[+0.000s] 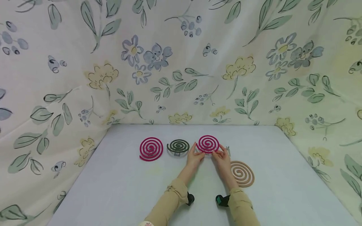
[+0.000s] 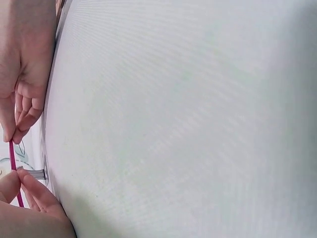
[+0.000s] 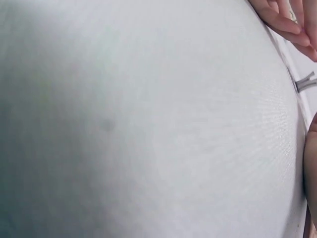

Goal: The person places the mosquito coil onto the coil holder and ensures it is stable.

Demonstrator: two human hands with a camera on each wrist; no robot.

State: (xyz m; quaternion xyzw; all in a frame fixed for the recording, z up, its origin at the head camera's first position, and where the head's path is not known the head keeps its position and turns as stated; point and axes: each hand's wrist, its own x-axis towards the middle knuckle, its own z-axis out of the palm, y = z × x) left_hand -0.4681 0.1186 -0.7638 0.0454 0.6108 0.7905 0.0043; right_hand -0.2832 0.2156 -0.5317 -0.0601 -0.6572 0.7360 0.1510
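Observation:
A magenta mosquito coil [image 1: 207,144] is held by its near rim between both hands. My left hand [image 1: 194,158] pinches its left side, and my right hand [image 1: 222,157] pinches its right side. Seen edge-on in the left wrist view, the coil [image 2: 13,153] is a thin strip between the fingertips. A small metal stand [image 2: 37,173] rises from the table just below it; whether they touch I cannot tell. To the left, a dark green coil [image 1: 178,146] rests raised on its own metal stand [image 1: 177,154].
Another magenta coil [image 1: 151,149] is at the far left of the row. A tan coil [image 1: 242,174] lies on the white table [image 1: 118,188], partly behind the right forearm. One more metal stand [image 1: 228,151] is right of the right hand. A floral curtain [image 1: 181,62] hangs behind.

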